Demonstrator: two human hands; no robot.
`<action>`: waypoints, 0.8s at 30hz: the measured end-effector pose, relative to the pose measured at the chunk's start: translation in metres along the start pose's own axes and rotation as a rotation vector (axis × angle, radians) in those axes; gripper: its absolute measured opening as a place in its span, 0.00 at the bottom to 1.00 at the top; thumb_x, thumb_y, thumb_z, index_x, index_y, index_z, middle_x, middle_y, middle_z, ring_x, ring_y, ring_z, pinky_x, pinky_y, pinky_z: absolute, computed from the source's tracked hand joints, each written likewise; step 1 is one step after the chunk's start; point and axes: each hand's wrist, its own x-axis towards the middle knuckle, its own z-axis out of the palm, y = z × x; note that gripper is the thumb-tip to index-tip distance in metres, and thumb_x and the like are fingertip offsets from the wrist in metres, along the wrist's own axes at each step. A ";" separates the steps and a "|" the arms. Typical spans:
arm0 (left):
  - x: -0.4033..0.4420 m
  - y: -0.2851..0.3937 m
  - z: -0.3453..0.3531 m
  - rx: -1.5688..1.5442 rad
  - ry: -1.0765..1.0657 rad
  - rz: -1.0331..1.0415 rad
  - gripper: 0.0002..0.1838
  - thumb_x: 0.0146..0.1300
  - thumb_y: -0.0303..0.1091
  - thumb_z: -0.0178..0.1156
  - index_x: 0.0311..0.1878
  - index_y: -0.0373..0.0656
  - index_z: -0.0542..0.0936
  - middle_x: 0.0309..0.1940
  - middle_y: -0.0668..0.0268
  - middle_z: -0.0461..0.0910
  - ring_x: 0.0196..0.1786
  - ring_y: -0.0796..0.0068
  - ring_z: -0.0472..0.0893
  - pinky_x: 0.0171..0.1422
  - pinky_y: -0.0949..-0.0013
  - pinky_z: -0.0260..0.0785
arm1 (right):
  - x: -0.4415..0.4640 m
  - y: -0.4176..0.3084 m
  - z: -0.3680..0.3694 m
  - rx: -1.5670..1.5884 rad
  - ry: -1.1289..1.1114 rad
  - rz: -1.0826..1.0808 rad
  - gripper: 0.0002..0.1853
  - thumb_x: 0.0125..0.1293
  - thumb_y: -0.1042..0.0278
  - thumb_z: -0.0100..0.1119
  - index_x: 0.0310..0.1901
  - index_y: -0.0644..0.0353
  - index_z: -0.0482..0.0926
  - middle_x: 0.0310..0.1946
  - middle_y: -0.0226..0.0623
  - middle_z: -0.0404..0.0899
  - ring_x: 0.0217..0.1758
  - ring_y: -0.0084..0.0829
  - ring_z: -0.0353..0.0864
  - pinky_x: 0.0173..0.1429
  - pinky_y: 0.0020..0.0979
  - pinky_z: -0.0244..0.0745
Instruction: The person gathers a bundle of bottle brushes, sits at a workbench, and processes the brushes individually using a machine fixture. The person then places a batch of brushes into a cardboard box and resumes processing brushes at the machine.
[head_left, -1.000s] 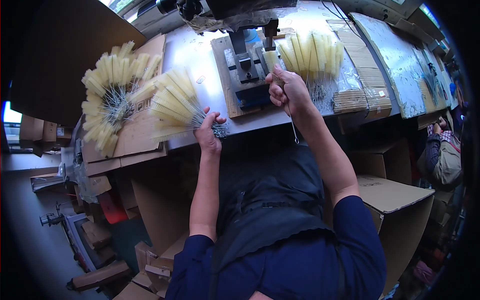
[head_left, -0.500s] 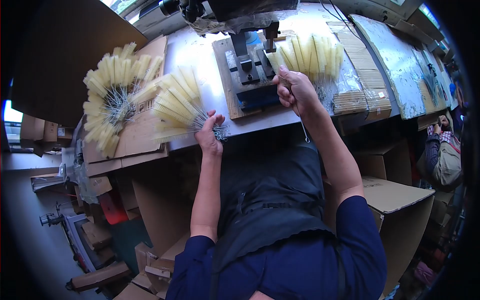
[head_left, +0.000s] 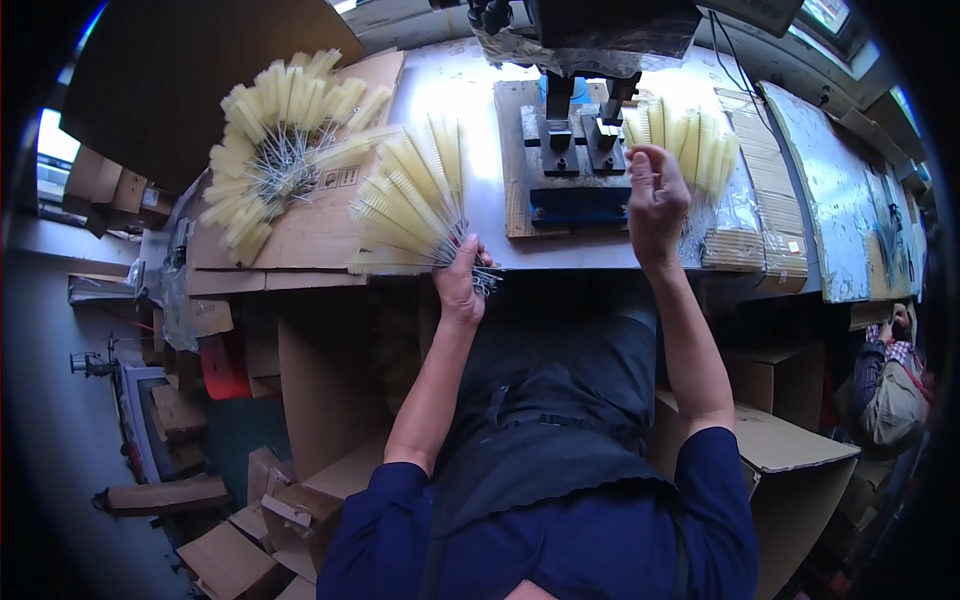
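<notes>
My left hand (head_left: 463, 280) is wrapped round the wire stems of a fanned bundle of pale yellow brushes (head_left: 415, 190), at the table's front edge. Right of the black press fixture (head_left: 575, 150), my right hand (head_left: 658, 195) is raised with its fingers closed; what they hold, if anything, is too small to tell. Just beyond that hand lies a row of more yellow brushes (head_left: 695, 145), their wire ends pointing toward me. The press head (head_left: 610, 30) stands over the fixture.
A large ring of yellow brushes (head_left: 245, 190) lies on cardboard (head_left: 330, 235) at the left. Flattened cardboard (head_left: 770, 190) and a worn board (head_left: 835, 200) are at the right. Cardboard boxes (head_left: 790, 440) stand below the table. A co-worker (head_left: 890, 390) is at the far right.
The view has shifted, so the table appears further right. The brush that dangled from my right hand no longer shows there. My left hand still grips its bundle.
</notes>
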 end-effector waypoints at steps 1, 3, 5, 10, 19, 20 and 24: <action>-0.007 0.004 0.002 0.004 -0.039 -0.008 0.20 0.69 0.27 0.65 0.63 0.37 0.75 0.32 0.67 0.78 0.31 0.77 0.79 0.36 0.70 0.78 | -0.015 -0.017 0.011 0.074 -0.143 0.116 0.11 0.73 0.65 0.63 0.49 0.62 0.83 0.37 0.42 0.87 0.37 0.36 0.87 0.44 0.36 0.81; -0.019 0.008 0.003 0.021 -0.120 -0.041 0.23 0.71 0.28 0.63 0.66 0.38 0.71 0.33 0.67 0.77 0.32 0.77 0.79 0.38 0.71 0.78 | -0.036 -0.029 0.042 0.139 -0.335 0.227 0.15 0.72 0.60 0.65 0.50 0.65 0.83 0.38 0.45 0.88 0.40 0.40 0.88 0.46 0.38 0.81; -0.031 0.011 0.007 0.027 -0.182 -0.076 0.27 0.72 0.28 0.61 0.71 0.35 0.66 0.33 0.66 0.77 0.32 0.77 0.79 0.39 0.71 0.78 | -0.045 -0.031 0.072 0.142 -0.455 0.269 0.23 0.70 0.53 0.66 0.53 0.68 0.82 0.42 0.51 0.88 0.45 0.44 0.89 0.50 0.39 0.81; -0.055 0.019 0.017 0.227 -0.297 -0.094 0.29 0.69 0.29 0.64 0.70 0.31 0.66 0.34 0.65 0.78 0.33 0.75 0.81 0.41 0.70 0.79 | -0.048 -0.035 0.108 0.150 -0.558 0.283 0.20 0.74 0.54 0.64 0.44 0.70 0.78 0.26 0.33 0.81 0.26 0.22 0.79 0.33 0.27 0.76; -0.062 0.020 0.017 -0.026 -0.183 -0.209 0.16 0.70 0.27 0.60 0.59 0.34 0.74 0.34 0.64 0.80 0.35 0.71 0.84 0.45 0.66 0.80 | -0.057 -0.046 0.074 0.650 -0.178 0.541 0.18 0.82 0.55 0.51 0.46 0.65 0.79 0.23 0.25 0.73 0.21 0.15 0.70 0.25 0.21 0.65; -0.061 0.019 0.015 -0.044 -0.169 -0.217 0.16 0.70 0.27 0.60 0.58 0.34 0.74 0.34 0.64 0.80 0.36 0.71 0.84 0.46 0.66 0.81 | -0.060 -0.043 0.071 0.668 -0.132 0.549 0.18 0.82 0.55 0.51 0.45 0.65 0.79 0.21 0.24 0.72 0.20 0.16 0.69 0.24 0.21 0.64; -0.063 0.017 0.024 -0.023 -0.094 -0.165 0.14 0.68 0.26 0.60 0.55 0.36 0.74 0.34 0.64 0.80 0.35 0.71 0.84 0.45 0.65 0.81 | -0.058 -0.034 0.070 0.804 0.141 0.519 0.20 0.83 0.53 0.50 0.46 0.67 0.78 0.24 0.28 0.73 0.23 0.18 0.71 0.28 0.23 0.67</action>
